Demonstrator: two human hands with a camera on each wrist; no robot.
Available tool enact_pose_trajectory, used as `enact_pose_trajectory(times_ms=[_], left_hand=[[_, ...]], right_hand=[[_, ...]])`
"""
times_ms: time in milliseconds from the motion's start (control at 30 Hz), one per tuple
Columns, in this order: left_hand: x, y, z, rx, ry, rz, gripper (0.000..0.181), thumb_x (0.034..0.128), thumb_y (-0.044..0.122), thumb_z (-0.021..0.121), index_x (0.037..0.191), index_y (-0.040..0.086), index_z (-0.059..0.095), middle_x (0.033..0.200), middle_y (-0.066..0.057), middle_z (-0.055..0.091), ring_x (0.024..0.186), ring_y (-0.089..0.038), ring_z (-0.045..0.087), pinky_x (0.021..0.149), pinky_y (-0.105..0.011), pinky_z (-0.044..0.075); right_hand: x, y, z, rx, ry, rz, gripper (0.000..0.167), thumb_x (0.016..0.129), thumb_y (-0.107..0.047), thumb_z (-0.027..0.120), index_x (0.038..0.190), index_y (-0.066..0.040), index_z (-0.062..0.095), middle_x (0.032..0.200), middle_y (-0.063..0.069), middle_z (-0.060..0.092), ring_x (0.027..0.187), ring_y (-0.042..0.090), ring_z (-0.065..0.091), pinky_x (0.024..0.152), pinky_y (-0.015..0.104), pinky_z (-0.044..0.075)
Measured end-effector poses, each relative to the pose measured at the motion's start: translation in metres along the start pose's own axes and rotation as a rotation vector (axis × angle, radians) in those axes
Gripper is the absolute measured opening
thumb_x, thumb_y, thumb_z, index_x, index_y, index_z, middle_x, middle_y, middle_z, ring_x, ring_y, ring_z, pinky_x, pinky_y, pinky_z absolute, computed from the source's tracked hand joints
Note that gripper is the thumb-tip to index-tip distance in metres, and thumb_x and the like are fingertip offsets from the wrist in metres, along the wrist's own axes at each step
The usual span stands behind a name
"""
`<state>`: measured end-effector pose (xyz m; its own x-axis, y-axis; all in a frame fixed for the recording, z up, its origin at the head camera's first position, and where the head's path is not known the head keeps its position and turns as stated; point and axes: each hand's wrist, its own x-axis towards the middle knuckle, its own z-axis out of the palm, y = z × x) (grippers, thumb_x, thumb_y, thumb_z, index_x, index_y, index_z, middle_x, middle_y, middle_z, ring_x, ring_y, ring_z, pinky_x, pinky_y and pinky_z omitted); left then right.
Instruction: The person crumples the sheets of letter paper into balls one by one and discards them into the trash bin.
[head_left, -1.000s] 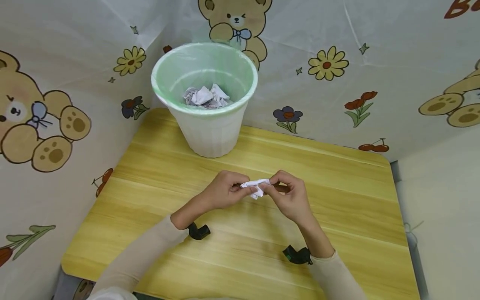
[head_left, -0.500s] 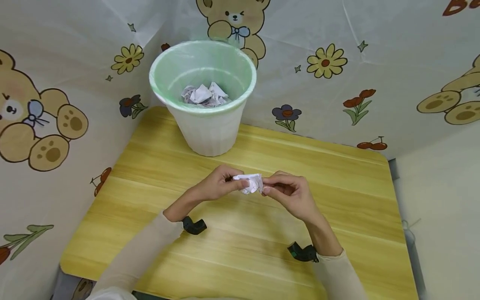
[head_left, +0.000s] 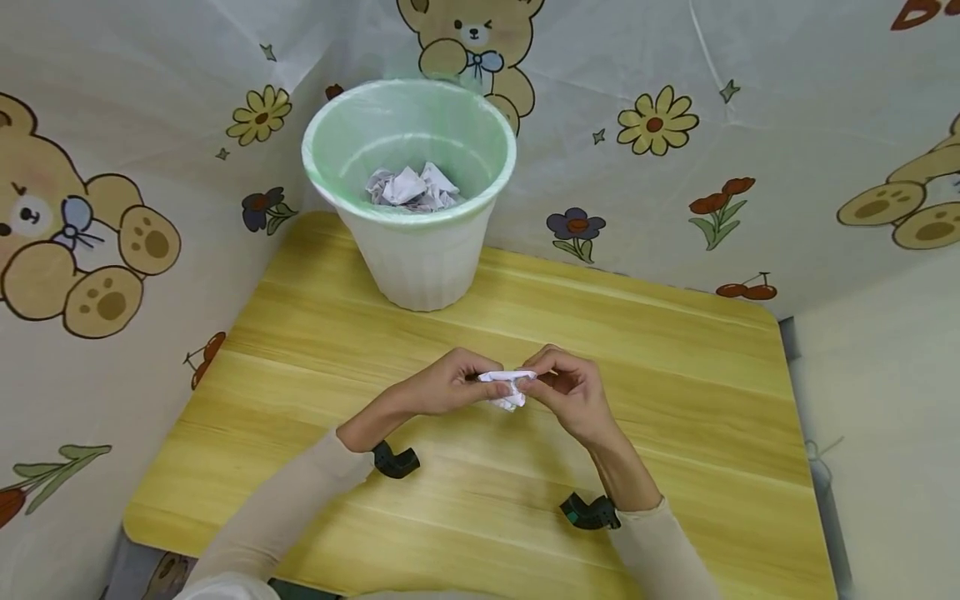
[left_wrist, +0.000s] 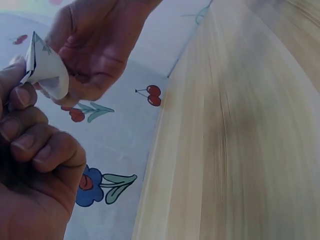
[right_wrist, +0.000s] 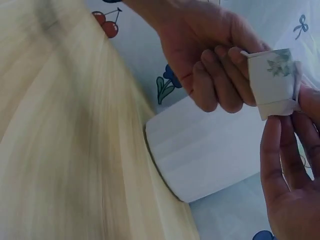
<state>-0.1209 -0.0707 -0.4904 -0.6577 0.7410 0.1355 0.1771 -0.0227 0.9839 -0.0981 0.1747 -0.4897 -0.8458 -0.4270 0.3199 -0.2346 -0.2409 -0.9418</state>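
Between the two hands, above the table, is a small folded piece of white paper (head_left: 508,390). My left hand (head_left: 442,385) pinches its left end between thumb and fingers. On the other end, my right hand (head_left: 572,393) pinches it with thumb and forefinger. In the right wrist view the folded paper (right_wrist: 272,77) shows a flat face with a pale green printed motif. From the left wrist, the paper (left_wrist: 47,67) looks pointed at the top, and the left fingers (left_wrist: 47,145) are curled beneath it.
A white bin (head_left: 427,258) with a pale green liner stands at the back left of the wooden table (head_left: 675,400). Crumpled papers (head_left: 412,188) lie inside it. A bear-printed cloth (head_left: 600,50) hangs behind. Black wrist devices (head_left: 396,461) sit at both cuffs.
Half a second ago the paper was turned with its broad face up and the hands were wider apart. Now the right hand is closer to the left, and the paper is seen more edge-on.
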Motion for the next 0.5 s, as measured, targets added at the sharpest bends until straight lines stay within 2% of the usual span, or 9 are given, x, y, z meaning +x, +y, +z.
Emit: enact_pose_trajectory(times_ms=[100,200,300,367,433,500], left_hand=[[0.001,-0.001,0.003,0.059,0.061,0.017,0.024,0.1082,0.012,0.065,0.087,0.005,0.074,0.067,0.001,0.05,0.057,-0.005,0.039,0.055,-0.02,0.035],[0.003,-0.002,0.007,0.176,0.208,0.054,0.027,0.1062,0.015,0.07,0.08,0.012,0.067,0.066,0.005,0.047,0.057,-0.005,0.041,0.055,-0.02,0.036],[0.005,-0.001,0.012,0.25,0.381,0.121,0.017,0.1022,0.015,0.076,0.087,0.015,0.069,0.076,0.004,0.06,0.066,-0.006,0.052,0.062,-0.02,0.047],[0.006,0.0,0.016,0.237,0.469,0.183,0.005,0.0995,0.009,0.078,0.102,0.012,0.073,0.088,-0.001,0.07,0.074,-0.009,0.06,0.069,-0.023,0.055],[0.006,0.002,0.02,0.195,0.527,0.244,0.019,0.0975,0.002,0.078,0.116,0.006,0.073,0.1,-0.01,0.074,0.078,-0.01,0.065,0.072,-0.026,0.06],[0.006,0.003,0.022,0.132,0.56,0.286,0.024,0.097,-0.005,0.075,0.12,0.001,0.071,0.105,-0.018,0.074,0.079,-0.011,0.068,0.071,-0.027,0.062]], right_hand=[[0.0,0.002,0.002,-0.038,0.05,-0.034,0.003,0.098,0.002,0.075,0.097,0.0,0.075,0.101,-0.003,0.075,0.093,0.014,0.071,0.079,0.025,0.063],[-0.001,0.005,0.003,-0.039,0.111,-0.063,0.011,0.099,0.002,0.074,0.093,0.009,0.069,0.097,-0.003,0.074,0.085,0.015,0.071,0.075,0.025,0.063],[0.0,0.005,0.005,-0.004,0.174,-0.077,0.017,0.1,0.006,0.071,0.092,0.016,0.06,0.094,-0.001,0.073,0.076,0.016,0.07,0.068,0.025,0.062],[0.002,0.004,0.007,0.01,0.214,-0.097,0.015,0.099,0.01,0.069,0.095,0.02,0.058,0.093,0.0,0.073,0.072,0.015,0.07,0.065,0.026,0.062],[0.003,0.003,0.009,0.002,0.243,-0.129,0.012,0.098,0.014,0.067,0.103,0.022,0.058,0.092,0.001,0.072,0.07,0.015,0.069,0.063,0.025,0.061],[0.005,0.003,0.01,0.0,0.256,-0.161,0.015,0.097,0.018,0.064,0.111,0.023,0.059,0.09,0.003,0.07,0.068,0.016,0.068,0.061,0.025,0.061]])
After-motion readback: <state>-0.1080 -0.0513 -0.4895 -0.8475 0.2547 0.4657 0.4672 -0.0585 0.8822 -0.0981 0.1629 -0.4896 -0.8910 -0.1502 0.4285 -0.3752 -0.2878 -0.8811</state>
